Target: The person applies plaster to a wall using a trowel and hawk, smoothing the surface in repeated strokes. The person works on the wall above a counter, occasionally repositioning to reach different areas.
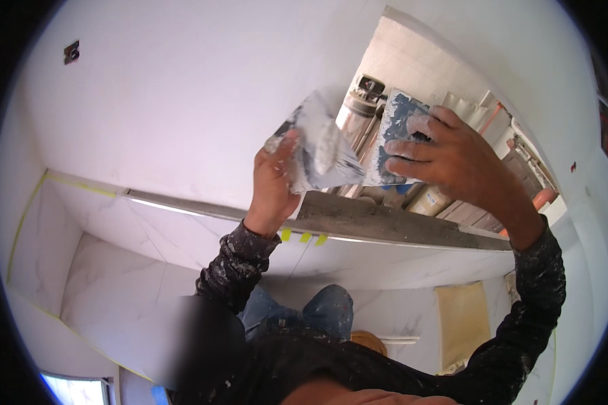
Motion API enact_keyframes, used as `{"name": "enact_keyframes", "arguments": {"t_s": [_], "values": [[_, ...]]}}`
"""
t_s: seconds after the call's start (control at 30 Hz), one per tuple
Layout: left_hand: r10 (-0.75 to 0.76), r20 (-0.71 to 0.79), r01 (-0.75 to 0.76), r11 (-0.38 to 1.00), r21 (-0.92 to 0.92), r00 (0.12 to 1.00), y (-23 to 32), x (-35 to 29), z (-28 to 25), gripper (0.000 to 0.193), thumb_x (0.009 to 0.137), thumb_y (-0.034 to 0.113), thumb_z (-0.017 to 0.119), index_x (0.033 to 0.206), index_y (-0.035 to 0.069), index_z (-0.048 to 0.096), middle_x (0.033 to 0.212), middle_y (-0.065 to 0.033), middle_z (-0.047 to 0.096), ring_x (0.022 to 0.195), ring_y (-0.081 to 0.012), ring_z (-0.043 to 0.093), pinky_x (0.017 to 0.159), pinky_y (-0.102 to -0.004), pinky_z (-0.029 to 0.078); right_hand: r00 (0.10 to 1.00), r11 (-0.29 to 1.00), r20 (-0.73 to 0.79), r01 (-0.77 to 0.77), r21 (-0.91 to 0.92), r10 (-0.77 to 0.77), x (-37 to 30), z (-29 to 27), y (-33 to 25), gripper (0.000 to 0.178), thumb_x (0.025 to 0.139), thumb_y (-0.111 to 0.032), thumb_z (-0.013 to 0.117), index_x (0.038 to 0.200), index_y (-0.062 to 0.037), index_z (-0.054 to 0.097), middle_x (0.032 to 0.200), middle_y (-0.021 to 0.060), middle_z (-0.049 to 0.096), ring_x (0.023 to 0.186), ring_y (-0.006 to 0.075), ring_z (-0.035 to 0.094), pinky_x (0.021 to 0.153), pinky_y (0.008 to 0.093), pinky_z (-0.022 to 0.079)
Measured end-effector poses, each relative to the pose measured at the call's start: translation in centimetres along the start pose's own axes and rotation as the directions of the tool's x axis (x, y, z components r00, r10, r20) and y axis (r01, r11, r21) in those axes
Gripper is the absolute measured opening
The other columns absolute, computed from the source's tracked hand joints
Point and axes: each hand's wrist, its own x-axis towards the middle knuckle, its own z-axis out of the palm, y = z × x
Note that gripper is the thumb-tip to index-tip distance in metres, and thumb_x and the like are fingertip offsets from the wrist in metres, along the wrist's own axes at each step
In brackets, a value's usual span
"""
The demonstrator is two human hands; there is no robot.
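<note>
My left hand [271, 175] is closed around a broad putty knife [311, 125], tilted up, with white joint compound on its blade. The blade is somewhat smeared by motion. My right hand [456, 155] grips a second, blue-grey putty knife [393, 121], fingers spread over its face, which is caked with white compound. The two blades are close together at their lower edges; whether they touch I cannot tell. Both are in front of a rectangular wall opening [412, 40].
Inside the opening are a metal cylinder [356, 111], pipes and containers. Below runs a grey ledge [385, 219] with a metal edge and yellow-green tape pieces [305, 237]. Marble-look panels [128, 266] lie beneath. An electrical box [71, 52] is at upper left, and a tan sheet [463, 324] at lower right.
</note>
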Motion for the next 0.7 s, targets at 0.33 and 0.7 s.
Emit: {"name": "enact_keyframes", "arguments": {"t_s": [0.33, 0.7], "values": [[0.026, -0.117, -0.012, 0.993, 0.121, 0.993, 1.5, -0.3, -1.8, 0.041, 0.097, 0.026, 0.036, 0.128, 0.0, 0.046, 0.125, -0.0102, 0.052, 0.115, -0.0231, 0.051, 0.1, -0.0385, 0.042, 0.946, 0.869, -0.131, -0.325, -0.374, 0.297, 3.2, -4.4, 16.7, 0.052, 0.075, 0.002, 0.053, 0.122, -0.0196, 0.058, 0.131, 0.004, 0.053, 0.116, 0.0256, 0.045, 0.097, 0.0421, 0.032], [0.038, -0.268, -0.009, 0.994, 0.107, 0.963, 2.9, -1.0, -5.5, 0.042, 0.097, 0.026, 0.036, 0.13, 0.001, 0.046, 0.129, -0.0102, 0.05, 0.118, -0.0226, 0.05, 0.101, -0.0369, 0.041, 0.907, 0.705, -0.202, -0.416, -0.574, 0.371, -2.9, -0.4, 18.6, 0.059, 0.082, 0.01, 0.043, 0.129, -0.0253, 0.053, 0.132, -0.0028, 0.053, 0.116, 0.0209, 0.047, 0.102, 0.0367, 0.035]]}}
